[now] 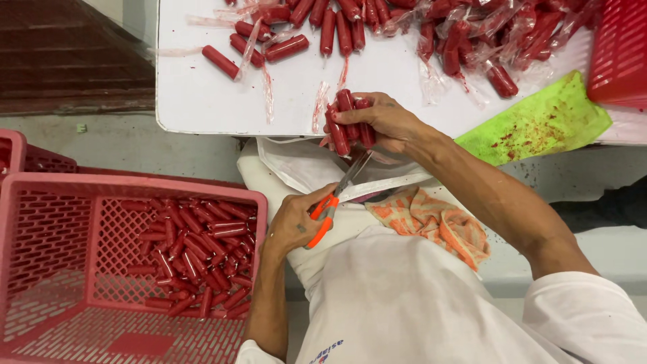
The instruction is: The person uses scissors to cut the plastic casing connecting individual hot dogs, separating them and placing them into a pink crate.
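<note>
White apron fabric [404, 296] sits nearest the lens, covering the person's lap, with an orange-patterned cloth [431, 219] lying on it.

Task item: a small bundle of red plastic-wrapped sausage sticks [347, 125], held at the near edge of the white table top [202, 94]. Bundle is clamped in the right hand [387, 125], fingers closed around it, stick ends pointing down toward the lap. Orange-handled scissors [333, 202] are gripped in the left hand [293, 222], fingers through the handles; blades are angled up toward the lower ends of the bundle. Whether the blades are parted or closed cannot be told. Contact between blades and wrapper tails cannot be confirmed either.

Progress, judged from layout only:
- Done, by the look of it: a fair pile of loose red sticks [202, 249] is collected in the pink perforated plastic crate [40, 202], left of the lap and below the table edge. Crate floor is partly covered, well short of full.
- Left: many sticks with long clear wrapper tails [472, 34] are heaped on the table beyond the bundle, mostly toward the far right. A smaller scatter [283, 34] lies beyond the bundle to the far left.
- Estimate: roughly mid-way, with a large untrimmed batch outstanding.

A lime-green stained cloth [539, 121] lies on the table right of the bundle. A red crate [620, 54] is seen further right, at the table's edge.
</note>
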